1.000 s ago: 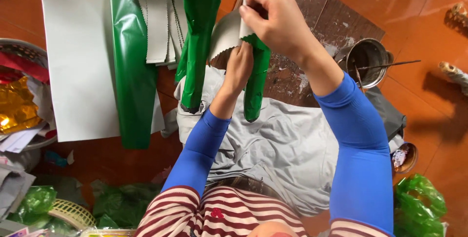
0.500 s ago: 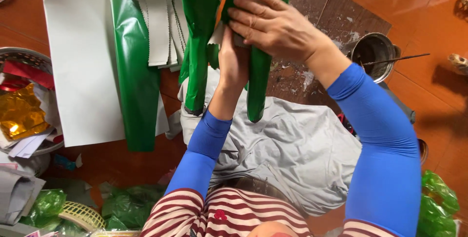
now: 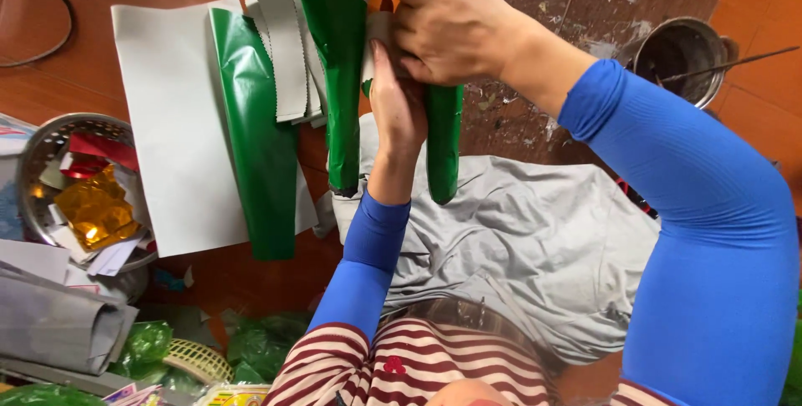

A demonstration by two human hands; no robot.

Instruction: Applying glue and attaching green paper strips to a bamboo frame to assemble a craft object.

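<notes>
**Two hands on a green foil-wrapped frame**

The green frame (image 3: 342, 80) is held up above the person's lap, its two glossy legs running lengthwise from the top edge of the view down toward the body, the free ends pointing at the lap. The legs are wrapped in shiny, slightly crinkled green foil; an orange patch shows between them near the top.

The right hand (image 3: 455, 26) lies over the upper part of the frame, fingers curled down and closed around it. The left hand (image 3: 397, 105) reaches up between the two legs, palm pressed flat against the piece; its fingertips are hidden under the right hand, so I cannot tell whether they are pinching anything.

A grey cloth (image 3: 535, 247) covers the lap beneath. On the floor to the left lie a matte grey paper sheet (image 3: 167, 122), a long green foil strip (image 3: 255, 130) over it, and pale strips with zigzag edges (image 3: 284, 51).

A perforated metal bowl (image 3: 50, 134) at far left holds gold foil (image 3: 92, 205) and red and white scraps. A metal pot (image 3: 681, 51) at upper right has a thin stick resting across it; its inside looks dark and smeared.
</notes>
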